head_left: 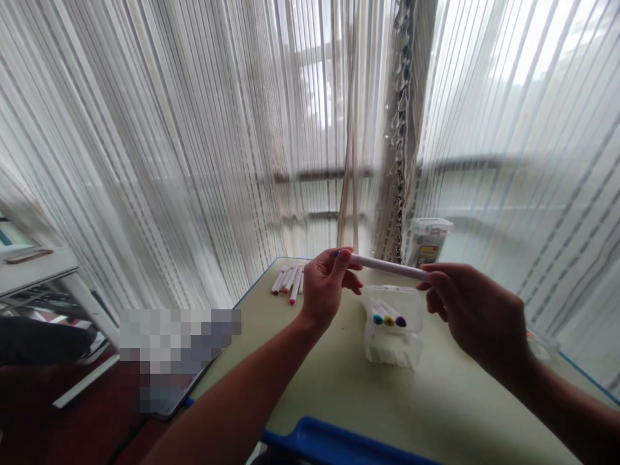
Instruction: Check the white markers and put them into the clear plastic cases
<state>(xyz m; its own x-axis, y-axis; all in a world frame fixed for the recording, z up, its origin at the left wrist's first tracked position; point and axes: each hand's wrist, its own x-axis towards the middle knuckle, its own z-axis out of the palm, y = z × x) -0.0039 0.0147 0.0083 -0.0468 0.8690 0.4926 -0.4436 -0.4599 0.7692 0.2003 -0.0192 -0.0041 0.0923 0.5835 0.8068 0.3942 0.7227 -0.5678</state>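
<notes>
Both of my hands hold one white marker (390, 265) level above the table. My left hand (325, 284) pinches its left end, where a bit of blue shows between the fingers. At the other end, the fingertips of my right hand (465, 303) close on the white barrel. Below the marker, a clear plastic case (394, 352) stands with its lid tipped back. Three markers with teal, yellow and purple ends (389, 320) rest in it. Behind my left wrist lie several white markers (289, 281) with pink, orange and brown ends, partly hidden by the hand.
The pale green table (334, 387) has a blue edge (329, 439) at the front. A clear lidded container (429, 242) stands at the far side by the string curtain (194, 129). Another clear container (542, 345) sits beyond my right wrist. To the left is a white shelf (43, 274).
</notes>
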